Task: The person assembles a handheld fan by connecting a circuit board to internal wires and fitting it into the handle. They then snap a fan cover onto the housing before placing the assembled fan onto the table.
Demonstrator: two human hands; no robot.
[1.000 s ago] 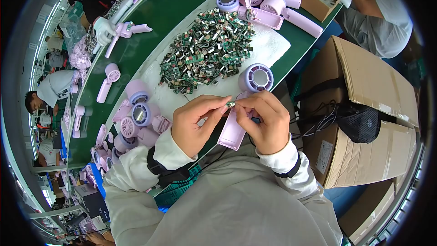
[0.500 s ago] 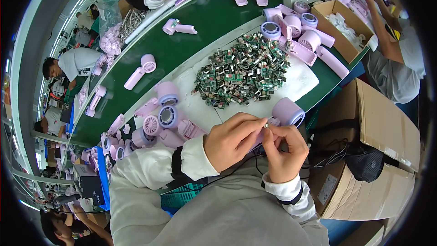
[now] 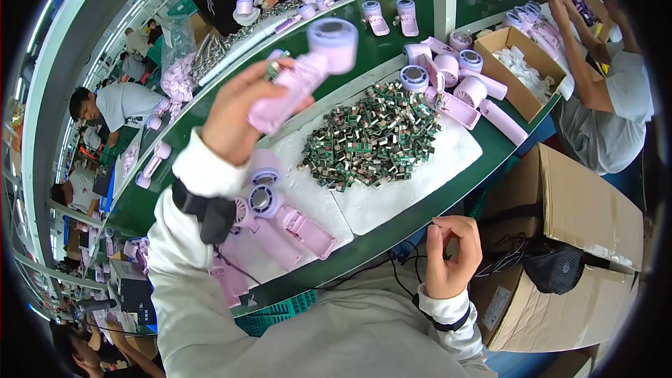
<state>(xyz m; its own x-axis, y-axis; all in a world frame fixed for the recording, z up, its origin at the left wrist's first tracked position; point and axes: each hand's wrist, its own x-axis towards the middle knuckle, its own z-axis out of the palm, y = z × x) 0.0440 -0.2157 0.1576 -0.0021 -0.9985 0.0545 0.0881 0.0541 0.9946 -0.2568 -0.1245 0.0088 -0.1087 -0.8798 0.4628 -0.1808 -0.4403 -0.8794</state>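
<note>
My left hand [image 3: 241, 112] is raised over the bench, its fingers closed round the handle of a lilac handheld fan [image 3: 332, 49], which is blurred by motion. A small circuit board [image 3: 274, 68] shows at my fingers beside the handle. My right hand [image 3: 453, 255] is in front of the bench edge with fingers curled and thumb up; whether anything small sits between the tips cannot be made out. Beyond it, a heap of small green circuit boards [image 3: 371, 136] lies on a white foam sheet [image 3: 381, 206]. Lilac fan parts [image 3: 280, 238] rest at the sheet's left end.
More fan parts [image 3: 462, 77] pile up at the right, near a cardboard box [image 3: 514, 73] of white pieces. Two fan units [image 3: 406, 17] stand on the green belt [image 3: 294, 42]. Large cartons [image 3: 581, 217] stand to my right, with a black mesh bag [image 3: 556, 266]. Other people work around.
My hands have parted. The left has swung up and to the left with the fan, which was at both hands before. My right hand has dropped slightly lower.
</note>
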